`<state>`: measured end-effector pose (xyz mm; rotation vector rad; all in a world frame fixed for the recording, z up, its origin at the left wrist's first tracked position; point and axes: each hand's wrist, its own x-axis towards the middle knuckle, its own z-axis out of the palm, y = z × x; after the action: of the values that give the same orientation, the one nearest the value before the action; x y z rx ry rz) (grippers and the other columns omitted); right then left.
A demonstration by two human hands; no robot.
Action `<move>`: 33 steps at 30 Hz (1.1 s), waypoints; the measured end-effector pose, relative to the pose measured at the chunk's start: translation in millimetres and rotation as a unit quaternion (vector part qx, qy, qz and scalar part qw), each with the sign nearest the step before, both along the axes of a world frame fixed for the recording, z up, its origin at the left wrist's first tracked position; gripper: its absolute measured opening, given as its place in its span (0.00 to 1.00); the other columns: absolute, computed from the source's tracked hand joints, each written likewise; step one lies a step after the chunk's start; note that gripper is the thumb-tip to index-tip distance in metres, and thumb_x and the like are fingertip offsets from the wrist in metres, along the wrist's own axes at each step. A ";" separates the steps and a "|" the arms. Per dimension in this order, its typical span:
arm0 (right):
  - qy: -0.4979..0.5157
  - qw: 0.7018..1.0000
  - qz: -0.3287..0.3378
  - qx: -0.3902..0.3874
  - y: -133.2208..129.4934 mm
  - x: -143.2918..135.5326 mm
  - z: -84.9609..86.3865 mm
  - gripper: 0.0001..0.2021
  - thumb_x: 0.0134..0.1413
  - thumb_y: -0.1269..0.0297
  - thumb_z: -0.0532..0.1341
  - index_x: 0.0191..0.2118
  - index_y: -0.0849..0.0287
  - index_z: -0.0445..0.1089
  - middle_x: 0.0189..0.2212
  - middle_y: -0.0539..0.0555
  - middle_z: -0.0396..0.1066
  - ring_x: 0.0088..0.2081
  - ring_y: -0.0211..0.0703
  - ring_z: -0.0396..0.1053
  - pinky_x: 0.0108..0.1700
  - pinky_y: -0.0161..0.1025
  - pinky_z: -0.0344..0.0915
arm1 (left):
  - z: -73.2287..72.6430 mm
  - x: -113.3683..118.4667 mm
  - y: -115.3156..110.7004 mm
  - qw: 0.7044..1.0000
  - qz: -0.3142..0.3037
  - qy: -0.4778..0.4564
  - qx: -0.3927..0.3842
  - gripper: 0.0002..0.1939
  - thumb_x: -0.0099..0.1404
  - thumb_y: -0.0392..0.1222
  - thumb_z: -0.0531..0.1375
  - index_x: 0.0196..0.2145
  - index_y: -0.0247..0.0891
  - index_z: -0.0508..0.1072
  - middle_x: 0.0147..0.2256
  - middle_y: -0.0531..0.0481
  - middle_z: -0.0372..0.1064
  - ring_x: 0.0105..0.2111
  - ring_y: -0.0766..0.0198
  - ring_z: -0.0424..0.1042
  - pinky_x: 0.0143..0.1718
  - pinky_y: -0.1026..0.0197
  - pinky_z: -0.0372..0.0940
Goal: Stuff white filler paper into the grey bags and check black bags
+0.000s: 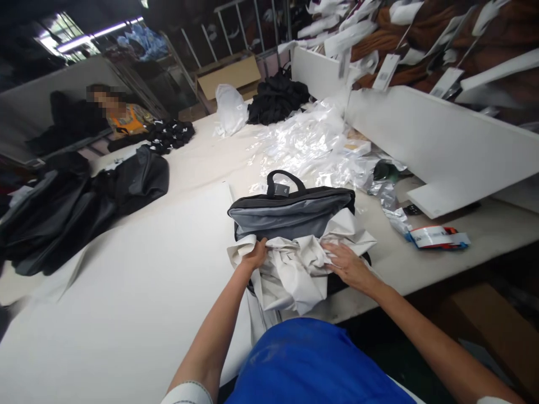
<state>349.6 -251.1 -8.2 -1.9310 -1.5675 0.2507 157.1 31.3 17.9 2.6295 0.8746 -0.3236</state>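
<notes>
A black bag (pixel 290 193) lies open on the table in front of me, its grey lining (pixel 282 221) showing. Its carry handle stands up at the far side, with a dark hang tag (pixel 282 189) beside it. Crumpled white paper (pixel 297 269) is bunched over the near part of the bag, hiding much of it. My left hand (pixel 255 255) is closed on the paper's left part at the bag's opening. On the right, my right hand (pixel 347 265) has its fingers and thumb bent around a bunched fold of the same paper.
Large white sheets (pixel 168 269) cover the table to the left, near dark bags (pixel 80 196). Clear plastic bags (pixel 311 137) and a black pile (pixel 278 98) lie beyond. A tape dispenser (pixel 438 237) sits right, below a white partition (pixel 442 134). Another person (pixel 126 118) is at far left.
</notes>
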 end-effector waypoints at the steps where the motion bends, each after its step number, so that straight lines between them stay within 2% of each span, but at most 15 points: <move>1: 0.019 1.000 0.023 -0.007 1.3 -4.2 0.7 0.12 0.65 0.61 0.56 0.46 0.53 0.76 0.60 0.56 0.65 0.61 0.56 0.61 0.65 0.63 0.52 | -2.8 5.9 2.5 1.000 0.008 0.010 0.012 0.14 0.70 0.44 0.49 0.48 0.39 0.69 0.35 0.44 0.74 0.38 0.55 0.73 0.43 0.55 0.65; 3: 0.068 0.996 0.060 -0.015 4.6 -6.2 -2.5 0.13 0.66 0.61 0.55 0.48 0.51 0.76 0.58 0.55 0.68 0.60 0.54 0.64 0.65 0.60 0.54 | -8.7 14.5 4.0 0.999 0.024 0.028 0.038 0.14 0.70 0.45 0.49 0.48 0.39 0.68 0.34 0.43 0.74 0.36 0.55 0.73 0.41 0.55 0.65; 5: 0.125 0.990 0.058 -0.003 5.7 4.4 -11.5 0.14 0.66 0.59 0.55 0.48 0.51 0.76 0.55 0.55 0.70 0.58 0.52 0.66 0.64 0.56 0.59 | -13.9 18.6 2.1 0.996 0.039 0.042 0.065 0.15 0.70 0.45 0.48 0.48 0.37 0.67 0.33 0.41 0.74 0.36 0.53 0.74 0.39 0.55 0.65; 8: 0.162 0.986 -0.043 0.011 -0.5 36.3 -30.2 0.14 0.62 0.59 0.57 0.48 0.52 0.77 0.52 0.54 0.73 0.55 0.54 0.69 0.61 0.54 0.63 | -18.2 18.4 -1.9 0.993 0.052 0.048 0.099 0.15 0.70 0.44 0.48 0.48 0.36 0.68 0.34 0.38 0.75 0.36 0.51 0.74 0.38 0.54 0.64; 11: 0.135 0.984 -0.118 -0.016 -10.7 58.6 -41.8 0.14 0.60 0.61 0.56 0.47 0.52 0.77 0.49 0.53 0.75 0.52 0.55 0.71 0.58 0.56 0.65 | -19.6 14.3 -2.1 0.990 0.066 0.036 0.116 0.15 0.71 0.43 0.48 0.48 0.35 0.70 0.35 0.37 0.75 0.38 0.51 0.74 0.39 0.54 0.64; 14: 0.109 0.985 -0.130 -0.009 -19.4 52.0 -38.2 0.15 0.62 0.62 0.54 0.47 0.52 0.77 0.50 0.53 0.74 0.53 0.56 0.70 0.59 0.56 0.64 | -19.6 7.5 1.8 0.991 0.076 0.007 0.112 0.14 0.71 0.44 0.49 0.45 0.36 0.71 0.37 0.39 0.75 0.40 0.51 0.74 0.41 0.54 0.65; 17: 0.117 0.979 -0.169 0.015 -28.4 29.7 -23.5 0.18 0.62 0.61 0.54 0.54 0.51 0.73 0.54 0.53 0.71 0.56 0.55 0.67 0.60 0.55 0.64 | -14.2 -4.5 -1.5 0.993 0.069 -0.031 0.088 0.14 0.71 0.45 0.51 0.47 0.39 0.71 0.42 0.41 0.74 0.45 0.54 0.73 0.46 0.56 0.66; 19: 0.131 0.971 -0.200 0.004 -32.1 18.8 -12.6 0.26 0.58 0.58 0.59 0.63 0.49 0.63 0.59 0.54 0.66 0.59 0.57 0.64 0.61 0.55 0.63 | -5.1 -17.0 -16.2 0.991 0.066 -0.078 0.086 0.17 0.71 0.43 0.51 0.54 0.38 0.66 0.52 0.40 0.69 0.55 0.55 0.67 0.56 0.55 0.63; 22: 0.146 0.967 -0.204 -0.052 -26.6 16.1 -3.3 0.46 0.49 0.52 0.68 0.70 0.47 0.46 0.65 0.56 0.57 0.62 0.63 0.59 0.61 0.58 0.62 | 14.8 -41.9 -58.5 0.976 0.050 -0.201 0.073 0.26 0.70 0.45 0.53 0.63 0.38 0.55 0.64 0.37 0.54 0.66 0.54 0.52 0.66 0.48 0.51; 24: 0.143 0.960 -0.217 -0.099 -14.5 19.9 -4.1 0.51 0.44 0.49 0.71 0.71 0.48 0.45 0.63 0.58 0.59 0.60 0.68 0.61 0.57 0.60 0.65 | 25.1 -58.2 -91.3 0.972 0.000 -0.233 0.023 0.34 0.68 0.51 0.56 0.66 0.41 0.49 0.66 0.37 0.49 0.68 0.51 0.47 0.68 0.42 0.47; 26: 0.115 0.955 -0.243 -0.125 1.8 22.6 -8.4 0.49 0.43 0.51 0.71 0.69 0.50 0.50 0.59 0.60 0.64 0.56 0.69 0.65 0.52 0.58 0.68 | 26.2 -69.5 -117.7 0.979 -0.070 -0.185 -0.042 0.49 0.61 0.59 0.62 0.69 0.42 0.41 0.68 0.36 0.45 0.69 0.44 0.44 0.67 0.34 0.44; 28: 0.060 0.961 -0.248 -0.109 18.3 22.1 -11.8 0.38 0.47 0.57 0.68 0.65 0.54 0.59 0.56 0.60 0.68 0.53 0.66 0.67 0.49 0.52 0.69 | 16.8 -73.6 -131.0 0.982 -0.116 -0.129 -0.073 0.58 0.54 0.61 0.67 0.69 0.41 0.37 0.69 0.34 0.42 0.68 0.39 0.43 0.66 0.29 0.43; 29: 0.026 0.966 -0.241 -0.086 25.5 21.1 -12.1 0.31 0.49 0.61 0.65 0.60 0.56 0.64 0.54 0.60 0.69 0.51 0.63 0.68 0.47 0.49 0.69 | 9.4 -73.1 -132.0 0.984 -0.123 -0.110 -0.067 0.56 0.56 0.58 0.67 0.69 0.41 0.38 0.69 0.34 0.43 0.68 0.38 0.45 0.65 0.28 0.43; 31: -0.033 0.973 -0.227 -0.036 36.8 19.5 -10.4 0.17 0.50 0.68 0.60 0.47 0.59 0.73 0.48 0.59 0.72 0.45 0.56 0.71 0.42 0.43 0.67 | -6.9 -68.2 -123.9 0.990 -0.112 -0.088 -0.022 0.40 0.64 0.45 0.61 0.68 0.42 0.46 0.68 0.38 0.48 0.66 0.44 0.51 0.66 0.33 0.48; 33: -0.069 0.970 -0.232 0.011 44.2 20.6 -8.4 0.10 0.50 0.72 0.56 0.36 0.60 0.74 0.40 0.57 0.73 0.38 0.50 0.71 0.37 0.40 0.65 | -20.7 -60.1 -106.0 0.994 -0.079 -0.078 0.024 0.30 0.67 0.31 0.51 0.65 0.43 0.54 0.67 0.40 0.51 0.64 0.49 0.57 0.61 0.41 0.60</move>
<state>370.1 -206.8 -16.6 -2.2673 -1.1441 -0.1006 96.9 -74.7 -2.8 2.7310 0.6339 -0.1355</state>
